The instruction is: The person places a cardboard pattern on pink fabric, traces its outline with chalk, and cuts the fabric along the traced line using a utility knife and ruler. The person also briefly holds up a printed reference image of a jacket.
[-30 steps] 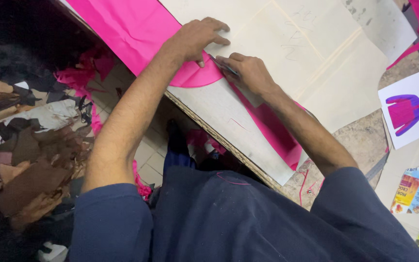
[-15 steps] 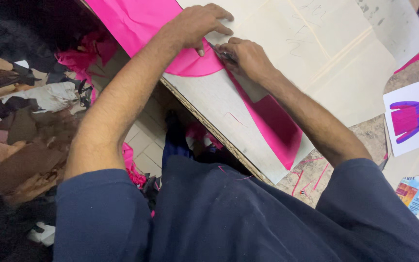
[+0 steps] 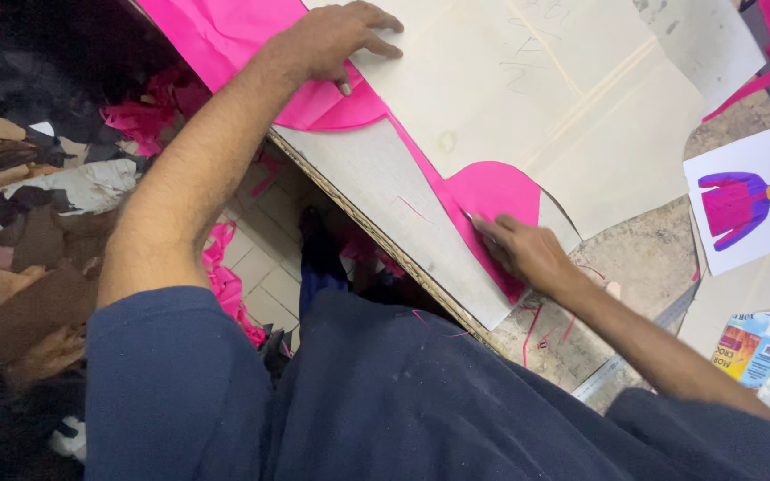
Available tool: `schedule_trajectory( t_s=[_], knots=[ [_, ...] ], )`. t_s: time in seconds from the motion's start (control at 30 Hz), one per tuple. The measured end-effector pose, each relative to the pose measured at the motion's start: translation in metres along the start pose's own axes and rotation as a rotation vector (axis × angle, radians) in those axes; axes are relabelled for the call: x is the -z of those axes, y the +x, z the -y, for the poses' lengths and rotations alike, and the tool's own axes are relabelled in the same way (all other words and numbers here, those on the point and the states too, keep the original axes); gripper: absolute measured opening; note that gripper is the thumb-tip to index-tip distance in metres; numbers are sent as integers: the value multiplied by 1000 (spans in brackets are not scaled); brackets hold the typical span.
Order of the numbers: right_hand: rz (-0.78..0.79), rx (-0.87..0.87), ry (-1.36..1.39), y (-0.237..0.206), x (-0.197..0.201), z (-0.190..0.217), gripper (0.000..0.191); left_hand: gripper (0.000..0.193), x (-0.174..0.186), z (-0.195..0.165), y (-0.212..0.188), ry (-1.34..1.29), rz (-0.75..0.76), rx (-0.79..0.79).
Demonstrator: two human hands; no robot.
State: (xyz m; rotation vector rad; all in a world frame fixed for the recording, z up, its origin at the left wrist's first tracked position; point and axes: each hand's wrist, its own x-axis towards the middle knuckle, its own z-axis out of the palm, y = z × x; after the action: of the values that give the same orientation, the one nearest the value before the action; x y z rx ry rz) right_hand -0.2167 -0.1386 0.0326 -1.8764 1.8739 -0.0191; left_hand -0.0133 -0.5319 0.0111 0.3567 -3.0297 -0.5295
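Head view: person in a dark blue top is leaning over the cutting table (image 3: 643, 267). Left hand (image 3: 336, 40) is lying flat, fingers spread, pressing the cream paper pattern (image 3: 528, 98) down onto the pink fabric (image 3: 225, 36); it is gripping nothing, just bearing down with the palm at the pattern's edge. Right hand (image 3: 523, 249) is pinching a thin marking tool (image 3: 471, 216), too small to tell what kind, fingers closed around it, the tip touching the pink fabric where a rounded lobe is showing just past the pattern edge. The fabric is running under the pattern from the left hand down to the right hand, with a grey board (image 3: 385, 187) lying under it beside the right hand's fingers. Beyond the right wrist a printed sheet with purple and pink garment drawings (image 3: 750, 205) is sitting on the table, well apart. Off the left forearm, fabric scraps (image 3: 37, 205) are piling on the floor.
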Motion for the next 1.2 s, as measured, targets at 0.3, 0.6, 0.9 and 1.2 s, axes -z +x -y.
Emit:
schedule_trajectory(
  t_s=[0.3, 0.6, 0.9, 1.2],
  knots=[
    [-119, -50, -202, -74, -19, 2, 66, 94, 15, -31, -4, 72, 65, 97],
    [-462, -338, 269, -95, -45, 78, 37, 72, -13, -48, -36, 95, -213, 93],
    [-591, -546, 472, -10, -52, 141, 40, 49, -40, -79, -109, 70, -409, 58],
    [-684, -650, 430, 85, -33, 196, 33, 23, -37, -19, -110, 62, -363, 81]
  ],
)
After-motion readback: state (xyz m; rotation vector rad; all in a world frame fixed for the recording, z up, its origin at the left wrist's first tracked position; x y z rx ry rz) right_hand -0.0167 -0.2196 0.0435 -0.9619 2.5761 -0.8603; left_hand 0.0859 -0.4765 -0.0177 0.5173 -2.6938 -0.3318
